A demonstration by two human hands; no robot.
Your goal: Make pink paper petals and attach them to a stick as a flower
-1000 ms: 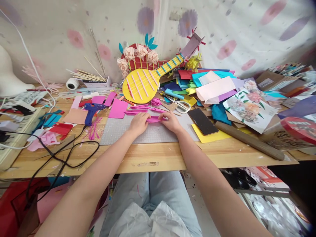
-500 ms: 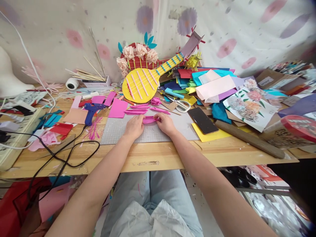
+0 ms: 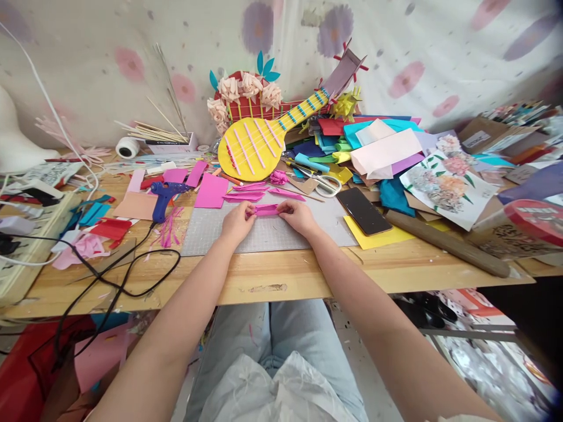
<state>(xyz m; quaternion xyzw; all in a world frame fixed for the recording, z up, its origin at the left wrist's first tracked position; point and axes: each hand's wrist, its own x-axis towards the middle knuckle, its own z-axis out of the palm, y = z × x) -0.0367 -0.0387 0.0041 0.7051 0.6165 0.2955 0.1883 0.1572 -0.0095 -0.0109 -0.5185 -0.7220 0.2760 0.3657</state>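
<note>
At the middle of a cluttered desk (image 3: 308,275), near its front edge, both hands pinch a pink paper strip (image 3: 266,209) over a grey mat (image 3: 272,234). The left hand (image 3: 236,223) grips the strip's left end and the right hand (image 3: 299,216) its right end, fingers closed on it. A blue glue gun (image 3: 166,193) lies toward the left edge, a phone (image 3: 363,210) toward the right

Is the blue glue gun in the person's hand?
No, the glue gun lies on the table; left hand and right hand pinch a pink paper strip.
</note>
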